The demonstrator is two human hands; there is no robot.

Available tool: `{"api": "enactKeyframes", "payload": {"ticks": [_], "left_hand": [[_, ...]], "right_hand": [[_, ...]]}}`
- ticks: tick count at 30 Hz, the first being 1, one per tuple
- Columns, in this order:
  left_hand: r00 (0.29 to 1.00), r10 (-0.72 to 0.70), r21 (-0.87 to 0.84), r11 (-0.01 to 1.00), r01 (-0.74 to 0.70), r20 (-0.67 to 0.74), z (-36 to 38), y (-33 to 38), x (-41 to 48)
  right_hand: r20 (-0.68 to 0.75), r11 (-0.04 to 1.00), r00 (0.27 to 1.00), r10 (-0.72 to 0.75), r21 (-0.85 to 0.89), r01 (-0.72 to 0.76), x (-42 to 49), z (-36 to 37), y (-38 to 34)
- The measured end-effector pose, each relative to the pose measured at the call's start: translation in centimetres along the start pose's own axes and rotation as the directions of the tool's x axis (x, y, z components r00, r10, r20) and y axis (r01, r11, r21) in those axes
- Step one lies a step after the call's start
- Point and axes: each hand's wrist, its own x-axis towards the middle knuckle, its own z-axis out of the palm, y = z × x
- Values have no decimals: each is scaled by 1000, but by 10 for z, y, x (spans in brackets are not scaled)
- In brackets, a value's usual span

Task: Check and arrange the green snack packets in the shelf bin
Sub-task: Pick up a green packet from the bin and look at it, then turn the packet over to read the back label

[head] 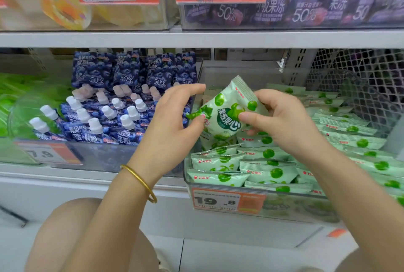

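Observation:
A pale green snack packet [227, 107] printed with green fruit is held tilted above the clear shelf bin [284, 210]. My right hand [282, 118] grips its right side, thumb on the front face. My left hand [177, 121] touches the packet's lower left corner with its thumb tip, the other fingers spread loosely above. Several more green packets [258, 169] lie stacked in rows inside the bin, under and to the right of the held one.
A neighbouring bin holds several blue spouted pouches [113, 105] on the left. Orange price tags [227, 200] hang on the bin fronts. A white wire mesh divider [360, 79] stands at right. An upper shelf [196, 39] carries purple and yellow goods. A gold bangle [140, 182] circles my left wrist.

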Motion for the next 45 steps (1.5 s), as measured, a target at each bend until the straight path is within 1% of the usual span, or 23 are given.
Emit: {"api": "enactKeyframes", "payload": {"ticks": [2, 4, 8, 11, 13, 17, 19, 22, 25, 28, 31, 33, 35, 37, 39, 41, 43, 45], "left_hand": [[1000, 5, 52, 999, -6, 16, 0, -2, 0], [999, 16, 91, 996, -19, 30, 0, -3, 0], [998, -19, 122, 992, 13, 51, -1, -4, 0], [998, -32, 134, 991, 24, 55, -1, -3, 1], [999, -28, 141, 990, 21, 46, -2, -3, 1], [998, -35, 174, 984, 27, 43, -3, -2, 1], [998, -38, 251, 968, 22, 57, -2, -3, 0], [996, -40, 356, 934, 7, 85, 1, -4, 1], [994, -38, 472, 881, -16, 105, 2, -2, 3], [987, -71, 578, 815, -27, 146, 3, 2, 4], [970, -152, 657, 754, -12, 192, 7, 9, 6], [969, -158, 693, 721, -17, 189, 9, 11, 7], [974, -155, 697, 717, -5, 166, 8, 11, 6], [971, -175, 690, 724, 14, 165, 7, 11, 6], [963, -195, 695, 719, 11, 186, 7, 12, 7], [958, -202, 689, 724, 5, 205, 8, 12, 7], [961, -185, 646, 763, 10, 204, 7, 10, 7], [974, -154, 532, 846, 44, 165, 5, 9, 5]], "right_hand": [[6, 997, 1000, -3, -79, 4, 2, -2, 2], [14, 981, 999, -39, -191, 41, 5, -8, 2], [125, 912, 989, -74, -394, 118, 7, -10, 1], [185, 792, 974, -132, -571, 216, 9, -3, -5], [208, 707, 965, -159, -658, 259, 11, 5, -11], [287, 531, 950, -122, -790, 307, 10, 26, -12], [310, 508, 948, -68, -807, 300, 11, 28, -11], [336, 523, 942, -15, -800, 293, 14, 22, -16], [367, 511, 930, -9, -798, 320, 16, 19, -22], [392, 466, 920, -23, -810, 357, 15, 21, -23], [437, 410, 899, 9, -822, 396, 16, 28, -21], [462, 391, 886, 37, -823, 413, 18, 26, -23], [448, 429, 893, 27, -812, 395, 20, 19, -24], [409, 483, 912, -25, -794, 369, 21, 15, -23], [430, 467, 902, -48, -789, 401, 18, 19, -20], [474, 438, 880, -32, -785, 438, 15, 26, -14], [484, 455, 875, -12, -776, 436, 17, 24, -14], [450, 533, 893, -22, -750, 391, 23, 16, -15]]}}
